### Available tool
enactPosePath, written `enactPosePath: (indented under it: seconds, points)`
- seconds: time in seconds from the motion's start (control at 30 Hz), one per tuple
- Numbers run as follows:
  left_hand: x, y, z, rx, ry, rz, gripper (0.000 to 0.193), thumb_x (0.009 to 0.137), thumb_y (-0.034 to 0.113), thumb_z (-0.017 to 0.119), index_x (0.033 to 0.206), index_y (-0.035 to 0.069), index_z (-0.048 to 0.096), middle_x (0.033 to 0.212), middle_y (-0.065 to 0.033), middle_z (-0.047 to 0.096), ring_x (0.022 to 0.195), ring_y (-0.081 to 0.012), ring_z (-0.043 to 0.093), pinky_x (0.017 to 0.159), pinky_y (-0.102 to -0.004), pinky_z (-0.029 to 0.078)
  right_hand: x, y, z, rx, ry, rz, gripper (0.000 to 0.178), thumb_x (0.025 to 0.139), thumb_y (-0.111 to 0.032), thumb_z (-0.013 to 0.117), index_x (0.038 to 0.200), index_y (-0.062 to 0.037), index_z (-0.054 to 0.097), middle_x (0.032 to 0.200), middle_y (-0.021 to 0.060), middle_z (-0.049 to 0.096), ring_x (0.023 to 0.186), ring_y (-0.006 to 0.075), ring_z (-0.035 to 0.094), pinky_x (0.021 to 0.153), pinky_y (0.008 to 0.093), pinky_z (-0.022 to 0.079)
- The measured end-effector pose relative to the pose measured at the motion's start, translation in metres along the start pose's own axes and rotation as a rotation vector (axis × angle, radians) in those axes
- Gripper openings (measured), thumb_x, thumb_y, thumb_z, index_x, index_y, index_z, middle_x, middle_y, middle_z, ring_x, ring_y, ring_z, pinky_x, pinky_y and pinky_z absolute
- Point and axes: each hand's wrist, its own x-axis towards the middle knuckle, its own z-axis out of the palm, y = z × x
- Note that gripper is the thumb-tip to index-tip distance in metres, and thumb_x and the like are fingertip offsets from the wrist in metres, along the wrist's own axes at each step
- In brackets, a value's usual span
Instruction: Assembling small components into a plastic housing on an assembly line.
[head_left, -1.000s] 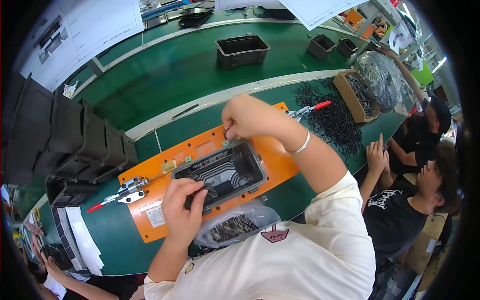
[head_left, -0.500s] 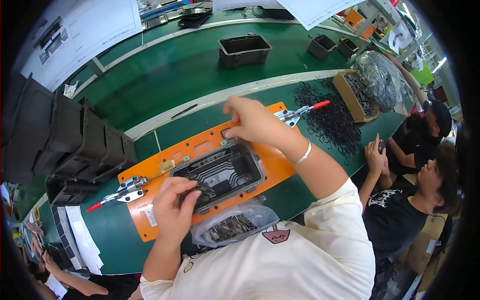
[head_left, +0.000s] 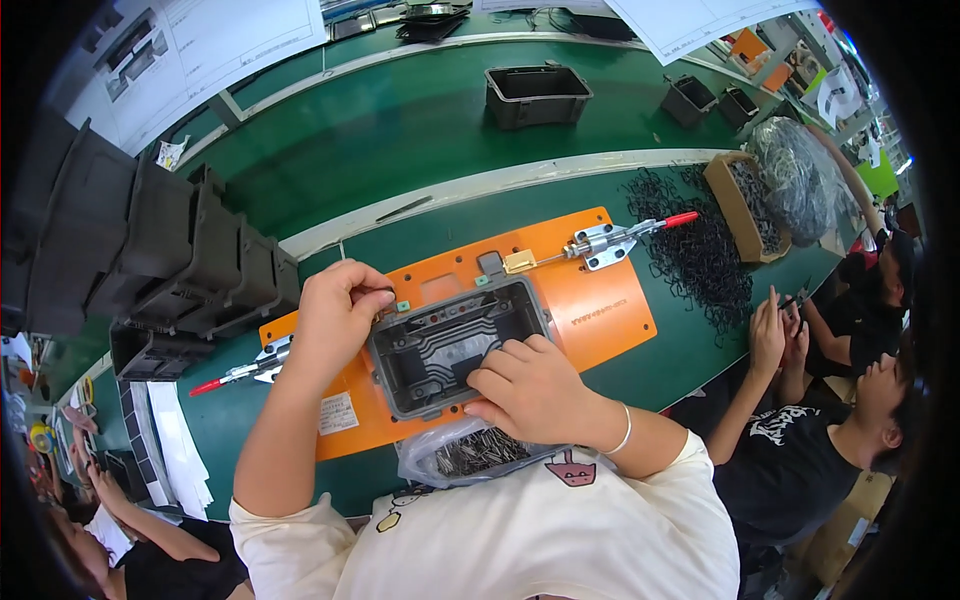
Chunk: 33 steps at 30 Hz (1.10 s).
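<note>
Okay, I've got the dark grey box [head_left: 436, 358] on the orange fixture plate [head_left: 590, 285], rear-right tab [head_left: 491, 265] likely fitted, rear-left likely pending: left hand [head_left: 337, 298] pinched there, contents unclear; right hand [head_left: 532, 386] curled over front-right, grip unclear.

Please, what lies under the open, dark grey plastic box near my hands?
A flat orange plate shows around the dark grey plastic box; the part directly beneath is covered.
</note>
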Motion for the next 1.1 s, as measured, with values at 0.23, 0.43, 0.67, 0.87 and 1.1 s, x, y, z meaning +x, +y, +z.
enactPosePath:
  seconds: [0.23, 0.43, 0.67, 0.87, 1.1]
  points:
    - [-0.011, 0.014, 0.009, 0.403, 0.072, 0.142, 0.009, 0.079, 0.002, 0.065, 0.088, 0.003, 0.062, 0.105, -0.0113, 0.05, 0.106, -0.0317, 0.045, 0.089, -0.0408, 0.034, -0.002, 0.001, 0.001, -0.008, -0.008, 0.009, 0.024, 0.078, -0.029, 0.068, 0.09, -0.01, 0.06, 0.08, 0.0017, 0.053, 0.074, 0.0189, 0.051, 0.066, 0.0318, 0.036]
    - [-0.011, 0.009, 0.014, 0.378, -0.028, 0.109, 0.031, 0.086, 0.001, 0.052, 0.117, 0.007, 0.05, 0.121, -0.0162, 0.048, 0.112, -0.0363, 0.047, 0.094, -0.0442, 0.036, -0.005, 0.003, -0.001, -0.006, -0.001, 0.033, 0.025, 0.08, -0.027, 0.067, 0.096, -0.0084, 0.06, 0.085, 0.0022, 0.056, 0.078, 0.0195, 0.053, 0.071, 0.0338, 0.039]
    - [-0.022, 0.004, 0.023, 0.534, 0.1, 0.184, 0.032, 0.089, 0.001, 0.043, 0.12, 0.004, 0.053, 0.111, -0.0159, 0.057, 0.105, -0.0337, 0.054, 0.092, -0.0409, 0.04, -0.064, 0.056, -0.046, 0.072, 0.753, 0.656, 0.027, 0.085, -0.006, 0.059, 0.11, 0.0039, 0.06, 0.069, 0.014, 0.061, 0.056, 0.0271, 0.059, 0.054, 0.0326, 0.046]
    - [-0.021, 0.003, 0.028, 0.5, 0.118, 0.203, 0.032, 0.09, 0.0, 0.04, 0.12, 0.003, 0.054, 0.112, -0.0167, 0.058, 0.105, -0.033, 0.055, 0.094, -0.0385, 0.04, -0.149, 0.129, -0.065, -0.328, 0.178, 1.45, 0.037, 0.089, -0.014, 0.045, 0.117, 0.0073, 0.054, 0.09, 0.0266, 0.065, 0.086, 0.0404, 0.064, 0.076, 0.0471, 0.052]
    - [-0.022, -0.001, 0.028, 0.46, 0.14, 0.201, 0.032, 0.091, 0.001, 0.04, 0.12, 0.003, 0.053, 0.11, -0.0159, 0.058, 0.103, -0.0321, 0.055, 0.093, -0.0381, 0.04, -0.163, 0.145, -0.069, -0.286, 0.139, 1.529, 0.028, 0.083, -0.009, 0.046, 0.1, 0.0036, 0.064, 0.094, 0.0252, 0.066, 0.089, 0.0398, 0.064, 0.078, 0.0472, 0.051]
